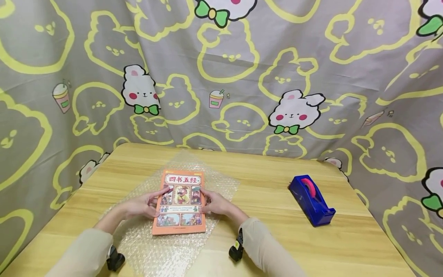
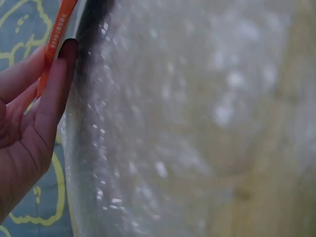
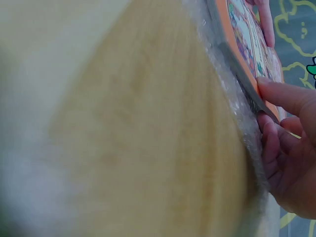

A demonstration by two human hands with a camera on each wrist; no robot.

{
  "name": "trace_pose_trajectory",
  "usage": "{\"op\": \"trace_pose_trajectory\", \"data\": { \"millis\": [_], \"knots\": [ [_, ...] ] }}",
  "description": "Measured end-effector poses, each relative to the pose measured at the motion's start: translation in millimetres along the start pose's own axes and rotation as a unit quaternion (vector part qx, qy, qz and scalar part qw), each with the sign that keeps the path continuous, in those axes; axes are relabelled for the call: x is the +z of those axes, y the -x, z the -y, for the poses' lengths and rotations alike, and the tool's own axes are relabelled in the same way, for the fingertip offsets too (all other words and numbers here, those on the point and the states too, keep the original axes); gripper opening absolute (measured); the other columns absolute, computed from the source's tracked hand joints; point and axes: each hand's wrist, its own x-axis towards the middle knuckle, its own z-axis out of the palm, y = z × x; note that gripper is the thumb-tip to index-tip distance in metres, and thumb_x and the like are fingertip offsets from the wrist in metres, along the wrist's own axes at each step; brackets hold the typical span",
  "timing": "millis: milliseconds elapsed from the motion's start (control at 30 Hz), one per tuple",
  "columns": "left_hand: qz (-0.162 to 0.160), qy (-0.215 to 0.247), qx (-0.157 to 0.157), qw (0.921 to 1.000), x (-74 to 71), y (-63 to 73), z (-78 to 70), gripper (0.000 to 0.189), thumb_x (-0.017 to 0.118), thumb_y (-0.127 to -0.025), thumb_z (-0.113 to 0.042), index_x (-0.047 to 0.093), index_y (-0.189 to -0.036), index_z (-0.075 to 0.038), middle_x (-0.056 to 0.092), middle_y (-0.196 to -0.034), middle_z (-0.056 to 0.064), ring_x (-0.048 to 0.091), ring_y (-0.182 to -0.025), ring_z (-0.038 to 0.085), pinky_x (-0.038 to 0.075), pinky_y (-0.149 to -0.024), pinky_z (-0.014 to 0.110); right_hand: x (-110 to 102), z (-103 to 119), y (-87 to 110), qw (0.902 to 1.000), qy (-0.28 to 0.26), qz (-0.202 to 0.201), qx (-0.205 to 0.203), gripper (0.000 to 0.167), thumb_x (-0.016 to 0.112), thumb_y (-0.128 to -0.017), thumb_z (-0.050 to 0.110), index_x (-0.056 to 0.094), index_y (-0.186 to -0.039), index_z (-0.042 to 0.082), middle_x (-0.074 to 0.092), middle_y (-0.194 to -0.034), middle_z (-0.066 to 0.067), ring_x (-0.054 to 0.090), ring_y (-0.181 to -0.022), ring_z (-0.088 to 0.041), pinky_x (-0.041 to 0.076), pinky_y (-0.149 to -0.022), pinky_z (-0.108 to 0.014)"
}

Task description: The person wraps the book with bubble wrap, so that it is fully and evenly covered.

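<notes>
An orange picture book (image 1: 180, 202) lies face up on a sheet of bubble wrap (image 1: 162, 246) in the middle of the wooden table (image 1: 277, 234). My left hand (image 1: 156, 202) holds the book's left edge, thumb on the cover. In the left wrist view the orange edge (image 2: 60, 27) sits between my fingers (image 2: 57, 84), above the bubble wrap (image 2: 173, 123). My right hand (image 1: 208, 203) pinches the book's right edge. The right wrist view shows its thumb (image 3: 284, 96) on top of the book (image 3: 242, 37) and the other fingers curled beneath, against the bubble wrap (image 3: 232, 94).
A blue tape dispenser (image 1: 311, 200) with a red roll stands on the table to the right of the book. A grey cartoon-rabbit cloth (image 1: 242, 77) hangs behind and around the table. Bare wood (image 3: 148, 148) lies beside the wrap.
</notes>
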Motion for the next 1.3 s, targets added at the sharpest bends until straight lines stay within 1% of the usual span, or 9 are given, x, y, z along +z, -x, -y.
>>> {"op": "trace_pose_trajectory", "data": {
  "millis": [133,233,400,467,533,633,733,900,1300],
  "knots": [
    [0.013,-0.005,-0.001,0.9999,-3.6,-2.9,2.7,0.096,0.061,-0.077,0.004,-0.005,-0.145,-0.009,0.058,-0.107,0.019,0.061,-0.085,0.02,0.052,-0.067,0.025,1,0,-4.4,0.9995,0.019,-0.004,0.024,0.085,0.073,-0.073,0.008,0.027,-0.143,0.008,0.052,-0.086,-0.005,0.047,-0.065,-0.013,0.043,-0.054,-0.023],
    [0.009,-0.013,-0.005,0.9999,-5.9,-4.9,2.3,0.096,0.061,-0.076,0.005,-0.005,-0.145,-0.008,0.057,-0.108,0.022,0.062,-0.088,0.023,0.053,-0.068,0.026,0,1,-7.3,0.9992,0.029,-0.004,0.027,0.085,0.073,-0.072,0.009,0.026,-0.144,0.008,0.052,-0.088,-0.005,0.045,-0.066,-0.014,0.042,-0.056,-0.023],
    [-0.011,-0.054,-0.022,0.9982,-6.0,-4.8,-1.0,0.093,0.062,-0.076,0.004,0.0,-0.146,-0.006,0.06,-0.099,0.018,0.061,-0.08,0.02,0.051,-0.063,0.025,1,3,-9.5,0.9989,0.029,0.005,0.036,0.086,0.074,-0.072,0.01,0.026,-0.143,0.007,0.051,-0.085,-0.006,0.045,-0.063,-0.013,0.042,-0.053,-0.023],
    [-0.013,-0.082,-0.027,0.9962,-5.4,-4.6,-3.1,0.092,0.063,-0.077,0.003,0.003,-0.146,-0.005,0.061,-0.092,0.016,0.058,-0.071,0.017,0.049,-0.059,0.024,1,4,-10.1,0.9987,0.025,0.011,0.044,0.085,0.073,-0.073,0.01,0.026,-0.144,0.008,0.051,-0.082,-0.005,0.045,-0.058,-0.012,0.041,-0.049,-0.022],
    [-0.014,-0.124,-0.022,0.9919,-5.2,-4.7,-6.1,0.089,0.064,-0.077,0.002,0.007,-0.146,-0.003,0.061,-0.084,0.013,0.055,-0.067,0.014,0.048,-0.057,0.024,1,4,-10.9,0.9985,0.024,0.015,0.047,0.084,0.073,-0.074,0.009,0.026,-0.144,0.008,0.05,-0.078,-0.004,0.045,-0.054,-0.011,0.04,-0.046,-0.022],
    [-0.019,-0.195,-0.017,0.9805,-6.2,-5.5,-10.4,0.083,0.065,-0.078,0.0,0.015,-0.144,0.001,0.057,-0.074,0.009,0.048,-0.06,0.012,0.044,-0.054,0.023,1,5,-11.8,0.9988,0.023,0.019,0.039,0.083,0.072,-0.074,0.007,0.026,-0.143,0.004,0.049,-0.072,-0.002,0.042,-0.051,-0.01,0.037,-0.043,-0.02],
    [-0.023,-0.241,-0.013,0.9702,-7.8,-6.4,-13.6,0.076,0.064,-0.08,-0.001,0.021,-0.142,0.004,0.053,-0.07,0.006,0.047,-0.06,0.012,0.043,-0.054,0.024,0,7,-12.7,0.9988,0.028,0.025,0.03,0.082,0.071,-0.075,0.005,0.024,-0.143,0.001,0.047,-0.067,0.0,0.04,-0.05,-0.009,0.035,-0.044,-0.019],
    [-0.021,-0.274,-0.009,0.9615,-8.4,-6.9,-16.4,0.07,0.062,-0.082,0.0,0.024,-0.14,0.007,0.053,-0.067,0.004,0.047,-0.059,0.011,0.042,-0.053,0.022,-1,9,-14.5,0.998,0.045,0.031,0.032,0.082,0.07,-0.076,0.006,0.022,-0.143,0.0,0.049,-0.067,0.0,0.043,-0.054,-0.009,0.037,-0.047,-0.019],
    [-0.03,-0.295,-0.002,0.9549,-5.7,-2.9,-15.2,0.067,0.062,-0.081,0.001,0.027,-0.138,0.01,0.052,-0.064,0.001,0.046,-0.056,0.007,0.041,-0.053,0.02,3,12,-15.1,0.9967,0.067,0.023,0.04,0.083,0.071,-0.076,0.008,0.023,-0.143,0.003,0.049,-0.067,-0.001,0.044,-0.057,-0.011,0.038,-0.05,-0.02]
  ]
}}
